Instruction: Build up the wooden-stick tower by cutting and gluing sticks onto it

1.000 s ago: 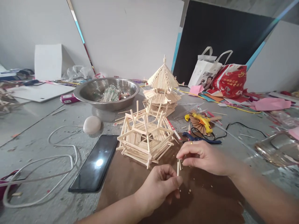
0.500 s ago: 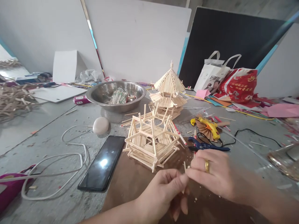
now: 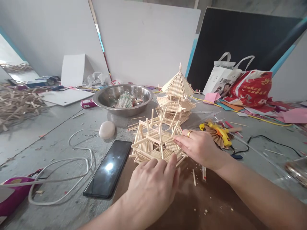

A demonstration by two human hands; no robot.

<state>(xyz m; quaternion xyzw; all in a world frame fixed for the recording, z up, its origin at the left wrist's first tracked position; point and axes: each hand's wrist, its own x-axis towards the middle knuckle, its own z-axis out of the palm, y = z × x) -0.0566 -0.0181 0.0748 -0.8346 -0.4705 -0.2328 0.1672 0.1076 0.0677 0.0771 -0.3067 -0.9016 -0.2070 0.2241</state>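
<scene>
A six-sided model of thin wooden sticks (image 3: 146,140) stands in front of me, with short sticks jutting up from its top. My left hand (image 3: 153,183) is closed at its near side; the thumb is raised against the front corner and the other fingertips are hidden. At the model's right side, my right hand (image 3: 201,147), with a gold ring, pinches the edge with its fingers pressed together. Beneath lies a brown board (image 3: 179,204) with crumbs and a short loose stick (image 3: 194,177). Behind stands a stick pagoda (image 3: 178,84) with a pointed roof.
A steel basin (image 3: 105,107) holds plastic-wrapped sticks. Left are a phone (image 3: 107,169), a pale rounded object (image 3: 107,130) and a white cable (image 3: 89,169). Right lie a yellow glue gun (image 3: 223,134) and its black cord. Bags (image 3: 251,88) and coloured paper lie farther back.
Both hands have parted from the small stick they held together and moved up to the stick model, left hand at its front, right hand at its right side. The view has shifted slightly.
</scene>
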